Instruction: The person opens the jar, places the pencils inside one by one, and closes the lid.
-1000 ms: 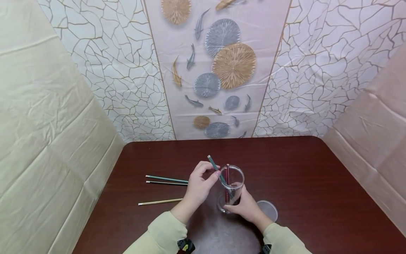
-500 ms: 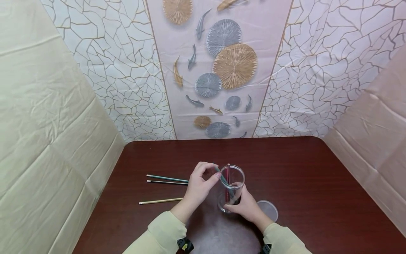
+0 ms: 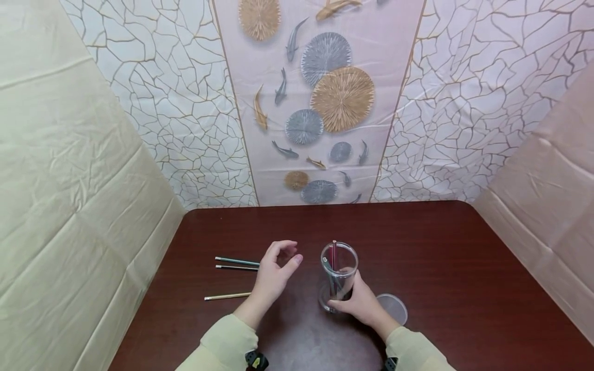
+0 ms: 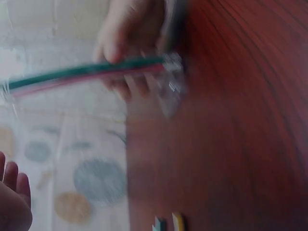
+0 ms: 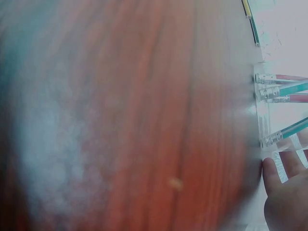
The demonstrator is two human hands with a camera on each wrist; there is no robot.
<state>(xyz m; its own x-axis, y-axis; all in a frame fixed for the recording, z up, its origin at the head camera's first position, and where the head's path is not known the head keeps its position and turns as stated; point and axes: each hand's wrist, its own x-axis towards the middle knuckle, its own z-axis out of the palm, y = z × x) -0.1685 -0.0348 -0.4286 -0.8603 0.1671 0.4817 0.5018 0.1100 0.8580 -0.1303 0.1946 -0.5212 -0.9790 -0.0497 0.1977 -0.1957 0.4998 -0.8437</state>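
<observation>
We note an evenly bright head view, a blurred left wrist view, and right-wrist glare on the tabletop (image 5: 144, 125).

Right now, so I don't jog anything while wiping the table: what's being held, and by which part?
The right hand holds the clear container of pencils around its lower body. The left hand holds nothing.
</observation>
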